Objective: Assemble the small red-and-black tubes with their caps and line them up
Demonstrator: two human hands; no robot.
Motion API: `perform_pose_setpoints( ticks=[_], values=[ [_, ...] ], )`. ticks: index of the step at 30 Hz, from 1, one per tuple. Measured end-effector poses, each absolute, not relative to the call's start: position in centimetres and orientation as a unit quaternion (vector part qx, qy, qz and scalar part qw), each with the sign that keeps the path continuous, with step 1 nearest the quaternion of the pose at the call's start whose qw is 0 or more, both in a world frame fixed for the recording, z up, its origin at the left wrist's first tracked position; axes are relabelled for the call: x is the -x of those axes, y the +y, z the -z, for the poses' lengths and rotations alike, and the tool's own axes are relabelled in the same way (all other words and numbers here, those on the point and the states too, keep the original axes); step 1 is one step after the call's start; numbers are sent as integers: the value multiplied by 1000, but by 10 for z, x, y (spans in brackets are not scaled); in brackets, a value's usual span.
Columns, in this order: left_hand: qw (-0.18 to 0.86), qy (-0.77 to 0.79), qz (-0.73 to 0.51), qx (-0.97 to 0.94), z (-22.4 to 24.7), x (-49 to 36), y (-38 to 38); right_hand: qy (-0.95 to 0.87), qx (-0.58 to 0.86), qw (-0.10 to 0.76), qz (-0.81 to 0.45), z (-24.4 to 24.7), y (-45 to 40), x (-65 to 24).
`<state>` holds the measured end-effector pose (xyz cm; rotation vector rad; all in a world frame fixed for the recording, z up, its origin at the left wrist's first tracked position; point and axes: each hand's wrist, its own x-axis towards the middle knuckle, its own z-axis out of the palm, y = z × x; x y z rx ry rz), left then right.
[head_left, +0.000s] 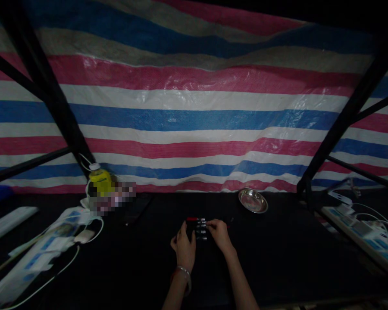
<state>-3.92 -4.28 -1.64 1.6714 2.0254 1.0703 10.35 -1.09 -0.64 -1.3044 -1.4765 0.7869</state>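
On the desk, the silver-ended sticks lie nine-to-three o'clock between both hands, the left grip spread at nine, the right grip touching at three, whether pinching I cannot tell.

Dim overall — the black worktop sinks into shadow. Glints fleck the striped sheet — the left edge blurs.

Makeshift workspace
A striped tarp backs a dark worktop between black posts, with power strips at both sides.
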Motion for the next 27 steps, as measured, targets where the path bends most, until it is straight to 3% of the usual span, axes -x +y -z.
perform_pose_setpoints(
  ticks=[4,11,18,22,27],
  values=[
    [151,687,-445,-554,18,44,-40,-541,518,542,-383,-7,-16,-96],
    [207,561,-579,-554,2,41,-44,-507,488,619,-349,-52,-25,-76],
    [274,521,-583,-560,-12,39,-49,-600,468,583,-284,-67,-30,-73],
    [336,521,-564,-545,-17,49,-45,-551,481,602,-320,-62,-25,-78],
    [341,535,-537,-556,-25,62,-36,-490,453,633,-392,-53,-20,-87]
  ],
)
